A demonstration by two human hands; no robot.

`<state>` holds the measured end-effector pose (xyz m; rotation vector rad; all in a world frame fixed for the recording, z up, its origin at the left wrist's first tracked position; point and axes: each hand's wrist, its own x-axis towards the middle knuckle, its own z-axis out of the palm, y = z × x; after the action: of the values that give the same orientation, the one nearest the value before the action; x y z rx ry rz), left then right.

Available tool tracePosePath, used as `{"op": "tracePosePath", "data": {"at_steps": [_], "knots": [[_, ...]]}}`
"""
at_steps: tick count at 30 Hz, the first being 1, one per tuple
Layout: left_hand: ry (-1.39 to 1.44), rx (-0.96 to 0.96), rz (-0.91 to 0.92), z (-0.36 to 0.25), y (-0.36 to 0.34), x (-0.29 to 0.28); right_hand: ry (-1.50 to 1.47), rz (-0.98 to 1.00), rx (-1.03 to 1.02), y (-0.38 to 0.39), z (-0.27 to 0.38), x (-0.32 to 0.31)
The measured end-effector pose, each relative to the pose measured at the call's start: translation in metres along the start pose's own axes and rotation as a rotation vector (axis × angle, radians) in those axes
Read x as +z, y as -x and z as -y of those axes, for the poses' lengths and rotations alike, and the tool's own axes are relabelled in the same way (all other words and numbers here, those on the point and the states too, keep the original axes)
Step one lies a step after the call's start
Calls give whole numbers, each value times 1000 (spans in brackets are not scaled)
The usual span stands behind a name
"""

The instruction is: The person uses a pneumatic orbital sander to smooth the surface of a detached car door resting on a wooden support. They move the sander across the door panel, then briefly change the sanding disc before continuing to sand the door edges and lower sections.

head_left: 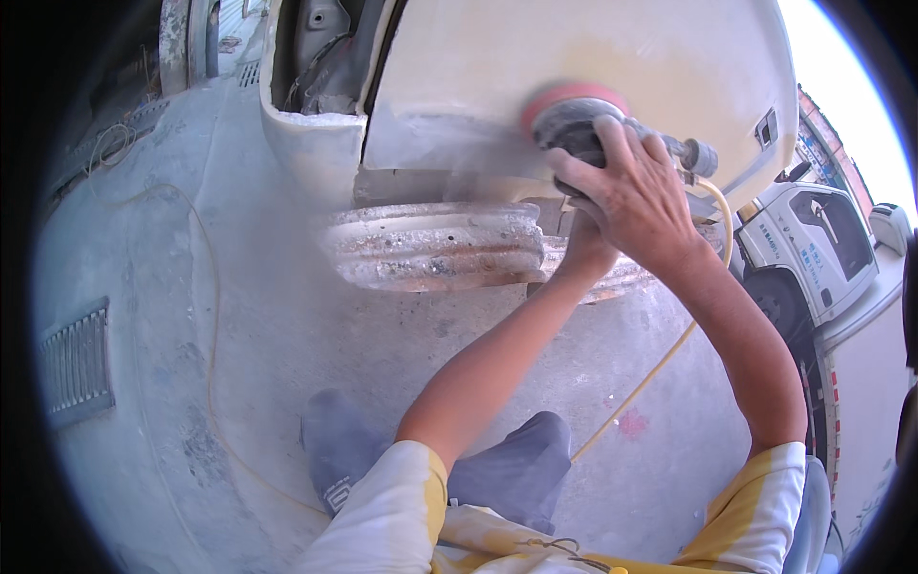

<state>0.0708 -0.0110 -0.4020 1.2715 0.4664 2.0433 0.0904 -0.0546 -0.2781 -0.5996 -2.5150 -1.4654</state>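
Observation:
A round air sander [572, 122] with a red pad presses against a cream vehicle body panel [535, 67] coated in pale filler. My right hand [631, 191] grips the top of the sander, fingers wrapped over its body. My left hand [579, 251] reaches up beneath the right one; it is mostly hidden, so its grip is unclear. A yellow air hose [669, 354] runs from the sander's fitting [701, 158] down to the floor.
Two bare rusty wheel rims [435, 244] stand under the panel. A dusty concrete floor [239, 335] has a metal drain grate [75, 365] at left and a thin cord. A white truck [813, 249] is parked at right. My knees are below.

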Motion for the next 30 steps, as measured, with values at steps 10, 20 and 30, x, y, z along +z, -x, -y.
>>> {"op": "tracePosePath", "data": {"at_steps": [10, 20, 30], "knots": [[-124, -89, 45, 3, 12, -5, -50, -17, 93, 12, 5, 5], [-156, 29, 6, -10, 8, -23, 42, -23, -4, -12, 17, -8], [-339, 124, 59, -2, 4, -32, 64, -59, -38, -14, 26, -2]]}}
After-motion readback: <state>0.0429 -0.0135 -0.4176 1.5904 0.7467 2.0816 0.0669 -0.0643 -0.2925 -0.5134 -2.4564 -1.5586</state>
